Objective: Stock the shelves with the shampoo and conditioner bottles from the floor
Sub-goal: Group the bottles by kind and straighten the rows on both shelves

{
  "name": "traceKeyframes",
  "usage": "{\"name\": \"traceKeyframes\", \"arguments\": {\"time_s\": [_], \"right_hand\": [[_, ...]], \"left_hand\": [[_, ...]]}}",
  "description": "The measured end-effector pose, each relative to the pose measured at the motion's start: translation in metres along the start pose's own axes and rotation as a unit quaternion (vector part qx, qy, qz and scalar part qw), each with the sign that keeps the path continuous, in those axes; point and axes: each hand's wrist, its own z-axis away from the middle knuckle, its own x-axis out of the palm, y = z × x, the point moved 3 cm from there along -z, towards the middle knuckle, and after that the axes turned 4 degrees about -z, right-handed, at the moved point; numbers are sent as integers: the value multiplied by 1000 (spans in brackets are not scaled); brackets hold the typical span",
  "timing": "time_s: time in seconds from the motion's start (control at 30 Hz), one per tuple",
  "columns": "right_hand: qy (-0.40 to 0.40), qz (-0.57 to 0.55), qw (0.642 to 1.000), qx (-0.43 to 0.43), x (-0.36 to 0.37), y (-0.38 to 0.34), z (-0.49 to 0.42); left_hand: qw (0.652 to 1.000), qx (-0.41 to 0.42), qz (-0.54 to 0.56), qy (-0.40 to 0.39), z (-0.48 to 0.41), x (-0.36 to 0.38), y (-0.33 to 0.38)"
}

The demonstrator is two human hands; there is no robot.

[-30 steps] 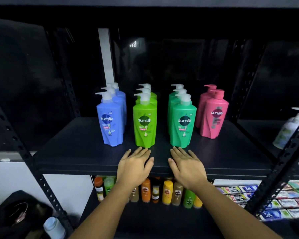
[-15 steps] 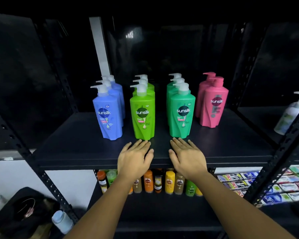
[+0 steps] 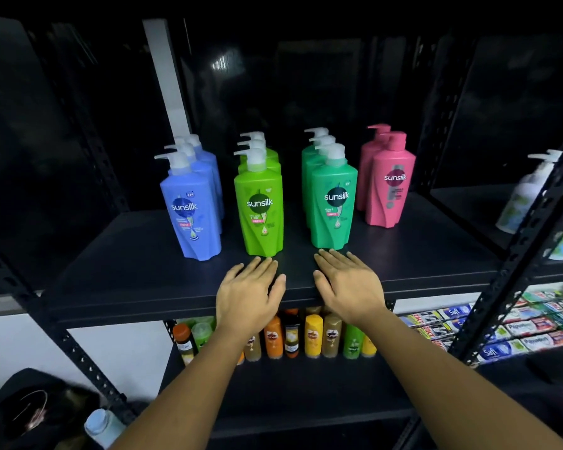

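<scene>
Left hand and right hand flat, empty, on shelf, four pump-bottle rows, contents unseen

Glossy plastic bottles, matt dark metal shelf

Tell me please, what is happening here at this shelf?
A person is stocking a black metal shelf with Sunsilk pump bottles. Four rows stand upright: blue bottles, light green bottles, teal green bottles and pink bottles. The left hand and the right hand lie flat and open near the shelf's front edge, in front of the two green rows, holding nothing.
</scene>
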Motion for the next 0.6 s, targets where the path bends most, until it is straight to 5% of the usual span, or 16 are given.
{"name": "traceKeyframes", "arguments": {"time_s": [0.4,0.6], "right_hand": [[130,2,990,-46,6,1,8],[202,-21,965,-166,16,10,29]], "left_hand": [[994,23,-1,107,4,3,5],[980,38,17,194,16,1,18]]}}
